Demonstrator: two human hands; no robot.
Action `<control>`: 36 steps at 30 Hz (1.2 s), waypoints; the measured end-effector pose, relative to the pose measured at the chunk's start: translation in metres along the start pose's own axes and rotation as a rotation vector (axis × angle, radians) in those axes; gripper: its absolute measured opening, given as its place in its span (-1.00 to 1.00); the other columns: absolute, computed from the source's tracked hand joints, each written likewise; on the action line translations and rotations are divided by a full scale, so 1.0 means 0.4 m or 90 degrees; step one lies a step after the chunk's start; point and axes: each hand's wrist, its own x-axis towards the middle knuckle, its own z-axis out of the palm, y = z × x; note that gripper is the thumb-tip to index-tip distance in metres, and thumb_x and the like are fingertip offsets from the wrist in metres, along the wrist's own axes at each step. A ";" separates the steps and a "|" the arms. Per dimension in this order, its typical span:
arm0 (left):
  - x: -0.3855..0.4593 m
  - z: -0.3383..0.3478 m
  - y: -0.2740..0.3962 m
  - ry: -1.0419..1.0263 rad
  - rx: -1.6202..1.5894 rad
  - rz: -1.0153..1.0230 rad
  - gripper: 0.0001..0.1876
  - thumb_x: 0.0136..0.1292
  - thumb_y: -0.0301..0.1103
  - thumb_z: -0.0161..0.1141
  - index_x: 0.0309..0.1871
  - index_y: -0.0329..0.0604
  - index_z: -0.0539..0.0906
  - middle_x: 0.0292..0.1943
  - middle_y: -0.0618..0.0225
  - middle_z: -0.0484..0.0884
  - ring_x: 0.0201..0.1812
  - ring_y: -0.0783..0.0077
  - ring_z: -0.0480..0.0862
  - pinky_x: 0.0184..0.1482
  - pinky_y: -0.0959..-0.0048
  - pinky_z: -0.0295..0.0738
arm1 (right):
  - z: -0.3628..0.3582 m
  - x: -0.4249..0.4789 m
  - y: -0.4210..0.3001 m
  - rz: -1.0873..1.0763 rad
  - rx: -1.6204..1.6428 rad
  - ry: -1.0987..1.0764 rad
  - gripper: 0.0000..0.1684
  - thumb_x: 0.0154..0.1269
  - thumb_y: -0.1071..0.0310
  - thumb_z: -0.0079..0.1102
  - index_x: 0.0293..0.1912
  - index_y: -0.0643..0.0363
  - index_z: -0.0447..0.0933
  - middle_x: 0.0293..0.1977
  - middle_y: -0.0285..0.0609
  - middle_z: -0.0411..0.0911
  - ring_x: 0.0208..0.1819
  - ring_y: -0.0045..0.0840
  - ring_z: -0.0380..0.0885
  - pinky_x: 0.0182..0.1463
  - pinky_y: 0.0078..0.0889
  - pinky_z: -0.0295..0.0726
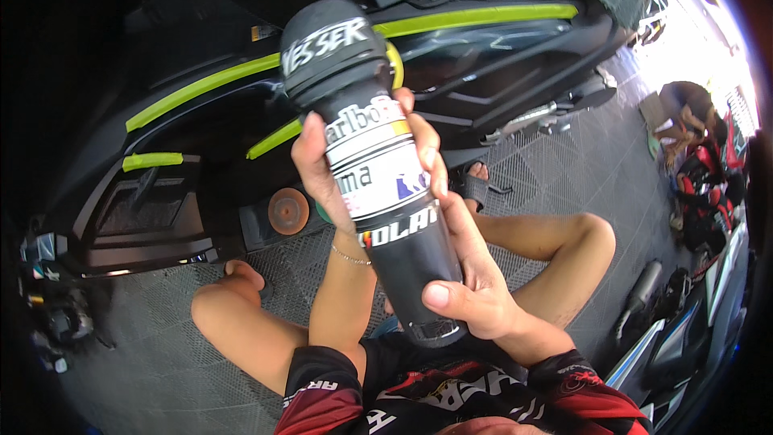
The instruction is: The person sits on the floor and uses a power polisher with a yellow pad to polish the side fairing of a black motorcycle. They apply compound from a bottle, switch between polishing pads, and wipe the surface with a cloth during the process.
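A black cylindrical bottle [410, 266] with a domed cap is tilted in front of me, its cap end away from my body. White stickers with writing cover its middle. My left hand [326, 175] is wrapped around the upper part, thumb on the near left side; fingertips show along the right edge. Lower down, my right hand [477, 290] grips the bottle from the right, its thumb across the front near the base. Behind the bottle stand black motorcycle body panels [459, 66] with strips of lime-green tape [477, 19] on them. A yellow curved piece [395, 66] shows beside the cap.
An orange round disc [288, 211] rests at the foot of the panels. My bent legs [253, 326] are either side of a dark, textured tile floor [151, 326]. A crouching person [682, 109] is at far right, near red-and-black parts [703, 187]. An exhaust silencer [640, 290] is at right.
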 end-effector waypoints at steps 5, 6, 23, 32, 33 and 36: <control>0.011 -0.022 -0.094 -0.012 0.040 -0.013 -0.14 0.27 0.30 0.11 0.28 -0.38 0.31 -0.23 -0.24 0.63 -0.26 -0.04 0.76 -0.17 0.13 0.75 | -0.083 -0.030 -0.035 0.039 0.027 0.046 -0.12 0.37 0.37 0.30 0.49 0.29 0.01 0.30 -0.10 0.32 0.35 -0.48 0.31 0.41 -0.37 0.24; 0.011 -0.023 -0.119 -0.048 0.003 0.034 -0.12 0.24 0.29 0.19 0.29 -0.36 0.27 -0.21 -0.26 0.62 -0.23 -0.08 0.75 -0.11 0.09 0.74 | -0.107 -0.036 -0.051 0.039 -0.009 0.032 -0.12 0.35 0.36 0.34 0.48 0.28 0.06 0.27 -0.11 0.37 0.33 -0.48 0.34 0.40 -0.38 0.26; -0.010 -0.065 -0.193 -0.041 -0.031 0.034 -0.16 0.23 0.25 0.28 0.23 -0.40 0.35 -0.16 -0.12 0.65 -0.17 0.07 0.76 -0.11 0.20 0.71 | -0.175 -0.078 -0.011 0.058 -0.137 0.124 0.21 0.14 -0.33 0.37 0.38 0.46 0.13 0.01 0.25 0.55 -0.31 -0.23 0.71 -0.26 -0.24 0.74; 0.054 0.021 -0.135 0.024 0.170 -0.064 -0.65 0.21 -0.11 0.40 -0.13 -0.20 0.74 -0.32 0.45 0.69 -0.32 0.65 0.61 -0.21 0.59 0.44 | -0.054 -0.066 0.130 -0.139 -0.008 0.204 0.12 0.37 -0.61 -0.34 0.22 0.41 0.22 -0.12 0.07 0.40 -0.46 -0.22 0.56 -0.54 -0.18 0.61; 0.048 0.022 -0.120 0.032 0.144 -0.060 -0.66 0.21 -0.12 0.40 -0.13 -0.20 0.74 -0.32 0.45 0.70 -0.32 0.65 0.61 -0.21 0.59 0.44 | -0.043 -0.063 0.128 -0.129 -0.021 0.211 0.11 0.37 -0.61 -0.35 0.24 0.39 0.21 -0.11 0.07 0.40 -0.46 -0.22 0.55 -0.54 -0.17 0.59; 0.042 0.034 -0.087 0.044 0.076 -0.012 -0.69 0.28 -0.14 0.34 -0.06 -0.17 0.68 -0.33 0.51 0.63 -0.37 0.69 0.59 -0.29 0.63 0.44 | -0.014 -0.052 0.103 -0.074 -0.040 0.221 0.10 0.38 -0.61 -0.38 0.26 0.35 0.22 -0.10 0.06 0.39 -0.47 -0.24 0.53 -0.53 -0.16 0.56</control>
